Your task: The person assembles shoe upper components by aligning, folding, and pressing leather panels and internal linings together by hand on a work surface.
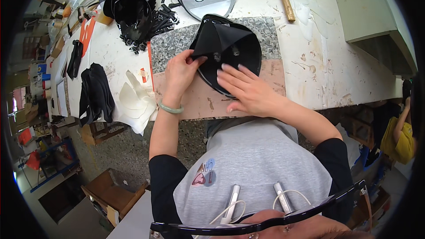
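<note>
In front of me lies a black, rounded piece with a raised glossy rim [254,57]; its exact kind I cannot tell. A thin black sheet [218,39] is folded over its far left part, one corner lifted to a point. My left hand [180,73], a pale green bangle on its wrist, is closed, pinching the sheet's left edge between thumb and fingers. My right hand [250,92] lies flat on the near right part of the piece, fingers outstretched. Between them, two small light patches [235,52] show on the black inner surface.
A speckled stone slab [170,48] and a pinkish board [274,75] lie under the piece. Around them are a hammer [284,0], a round black-rimmed piece [228,6], stacked glossy black pieces [133,13], black strips, black sheets [96,93], white sheets [137,99] and a grey-green box [367,9].
</note>
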### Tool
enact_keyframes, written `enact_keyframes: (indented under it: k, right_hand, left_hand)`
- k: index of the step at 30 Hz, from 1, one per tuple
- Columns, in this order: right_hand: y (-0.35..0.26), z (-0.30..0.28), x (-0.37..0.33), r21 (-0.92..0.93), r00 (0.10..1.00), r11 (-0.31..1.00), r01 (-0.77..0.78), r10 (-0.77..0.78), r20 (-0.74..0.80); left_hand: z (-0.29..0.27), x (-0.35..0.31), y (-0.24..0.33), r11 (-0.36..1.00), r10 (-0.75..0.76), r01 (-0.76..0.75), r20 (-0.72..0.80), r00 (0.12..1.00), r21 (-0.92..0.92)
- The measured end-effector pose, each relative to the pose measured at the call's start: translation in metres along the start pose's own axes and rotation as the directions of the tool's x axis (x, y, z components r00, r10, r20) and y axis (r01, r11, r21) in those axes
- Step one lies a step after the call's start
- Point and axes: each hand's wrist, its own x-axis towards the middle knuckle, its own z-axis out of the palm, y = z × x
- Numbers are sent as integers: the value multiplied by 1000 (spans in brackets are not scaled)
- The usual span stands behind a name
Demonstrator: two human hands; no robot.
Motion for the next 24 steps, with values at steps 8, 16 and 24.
enact_keyframes:
  k: [8, 16, 24]
  right_hand:
    - [0, 11, -6, -259, 961, 958, -124, 181, 211]
    - [13, 12, 26, -165, 940, 958, -233, 265, 215]
    - [17, 20, 9, -289, 985, 943, -166, 173, 0]
  left_hand:
    - [0, 15, -19, 985, 89, -95, -47, 995, -144]
    - [-3, 13, -12, 982, 162, -167, -54, 985, -91]
    - [7, -2, -13, 914, 404, -386, -206, 891, 126]
